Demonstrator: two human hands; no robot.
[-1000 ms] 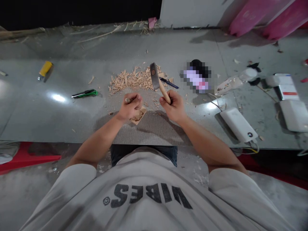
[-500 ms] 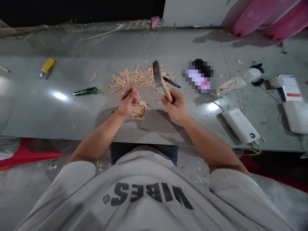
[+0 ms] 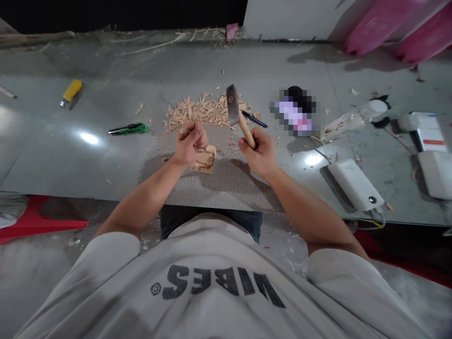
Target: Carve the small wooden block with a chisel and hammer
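My left hand (image 3: 191, 145) is wrapped round a chisel (image 3: 184, 132). Only the round butt end shows above the fist; the blade is mostly hidden. Just below that hand lies a small carved wooden block (image 3: 205, 160), its left part covered by the hand. My right hand (image 3: 260, 149) grips a hammer (image 3: 243, 123) by its pale wooden handle. The dark metal head is raised, up and to the right of the left fist, apart from the chisel. A heap of wood shavings (image 3: 197, 112) lies beyond both hands.
On the grey table (image 3: 116, 165) lie a green utility knife (image 3: 127, 129), a yellow lighter (image 3: 71, 92) and a dark blue pen-like tool (image 3: 254, 118). To the right are a blurred-out object (image 3: 294, 111), a plastic bottle (image 3: 355, 120) and a white power bank (image 3: 356, 184) with cables.
The camera view has shifted slightly. Both hands keep their holds, and the hammer and wooden block stay in nearly the same places relative to each other.
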